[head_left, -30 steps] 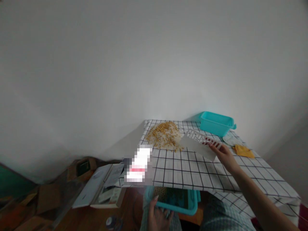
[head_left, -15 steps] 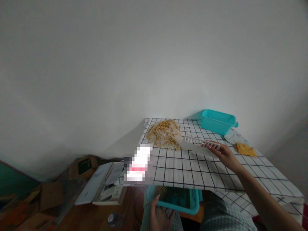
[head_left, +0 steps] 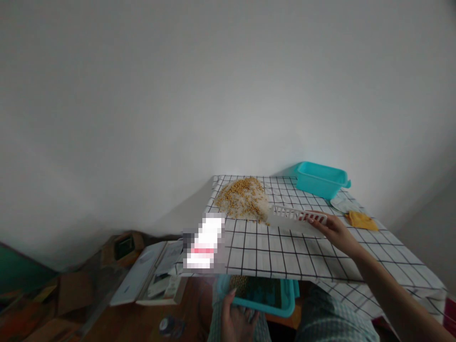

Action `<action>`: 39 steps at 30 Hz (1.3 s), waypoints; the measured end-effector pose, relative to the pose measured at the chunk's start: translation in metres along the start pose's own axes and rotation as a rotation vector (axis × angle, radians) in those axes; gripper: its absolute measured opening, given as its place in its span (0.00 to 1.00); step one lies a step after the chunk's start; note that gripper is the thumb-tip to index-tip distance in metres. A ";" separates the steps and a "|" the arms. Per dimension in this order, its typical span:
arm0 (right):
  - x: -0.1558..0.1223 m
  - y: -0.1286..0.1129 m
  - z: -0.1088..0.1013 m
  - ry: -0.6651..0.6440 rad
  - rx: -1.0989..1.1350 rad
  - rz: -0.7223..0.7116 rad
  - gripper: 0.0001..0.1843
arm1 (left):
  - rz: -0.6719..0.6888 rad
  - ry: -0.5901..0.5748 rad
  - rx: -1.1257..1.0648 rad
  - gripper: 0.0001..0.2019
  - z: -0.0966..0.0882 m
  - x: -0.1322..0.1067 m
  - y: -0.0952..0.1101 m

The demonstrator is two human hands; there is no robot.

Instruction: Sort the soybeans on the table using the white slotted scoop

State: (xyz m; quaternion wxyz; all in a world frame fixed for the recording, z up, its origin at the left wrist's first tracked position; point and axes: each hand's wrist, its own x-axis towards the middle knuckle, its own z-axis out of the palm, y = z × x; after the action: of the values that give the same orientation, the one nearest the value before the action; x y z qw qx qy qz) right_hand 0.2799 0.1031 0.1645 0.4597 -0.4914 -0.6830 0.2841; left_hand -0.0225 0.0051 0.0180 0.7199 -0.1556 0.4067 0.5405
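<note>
My right hand (head_left: 333,230) grips the right end of a white slotted plastic basket (head_left: 294,219) over the table. Its left end is at the edge of a pile of yellowish beans mixed with fine white grains (head_left: 244,195); whether they touch, I cannot tell. Below the table's front edge, my left hand (head_left: 237,320) holds a turquoise plastic basin (head_left: 270,308) by its near side, thumb over the rim. Some beans (head_left: 240,285) lie in that basin's left part. The basin's far side is partly hidden by the tabletop.
A second turquoise basin (head_left: 320,179) stands at the back right of the checked tablecloth (head_left: 256,247). In front of it lie a clear bag (head_left: 344,205) and a yellow cloth (head_left: 361,220). A blurred-out item (head_left: 206,242) is at the left edge. Boxes (head_left: 74,292) and a bottle (head_left: 171,327) are on the floor.
The basket in my right hand has dipped slightly, its left end a little lower beside the pile. My left hand and the basin it holds look unchanged.
</note>
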 end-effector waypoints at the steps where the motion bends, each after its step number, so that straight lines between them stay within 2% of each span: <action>1: -0.001 0.000 -0.001 -0.008 0.005 0.005 0.21 | -0.010 0.005 0.002 0.13 0.000 -0.001 0.000; 4: -0.004 0.002 -0.002 -0.016 0.020 0.041 0.21 | -0.018 0.009 0.022 0.10 0.001 -0.001 -0.001; 12: -0.008 0.007 -0.002 0.022 0.018 0.060 0.21 | 0.016 0.014 0.023 0.11 0.001 -0.001 -0.003; 17: -0.012 -0.004 0.006 -0.026 -0.019 0.003 0.17 | 0.007 -0.003 0.000 0.13 0.001 -0.002 -0.001; 22: -0.020 -0.014 0.016 -0.047 -0.092 -0.021 0.15 | -0.060 -0.028 -0.015 0.08 0.002 -0.005 0.002; 25: -0.023 -0.015 0.018 -0.060 -0.065 -0.006 0.15 | -0.022 0.008 0.010 0.09 0.004 -0.006 0.001; 31: -0.021 -0.015 0.016 0.004 -0.079 -0.007 0.16 | 0.022 0.025 0.026 0.12 0.007 -0.007 -0.002; 39: -0.028 -0.021 0.023 -0.121 -0.113 -0.073 0.16 | 0.048 0.024 0.013 0.13 0.007 -0.008 -0.003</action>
State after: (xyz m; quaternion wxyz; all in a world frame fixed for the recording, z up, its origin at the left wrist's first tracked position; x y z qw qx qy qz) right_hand 0.2530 0.0712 0.1626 0.3992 -0.4734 -0.7418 0.2573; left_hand -0.0174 0.0032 0.0274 0.7028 -0.1475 0.4226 0.5530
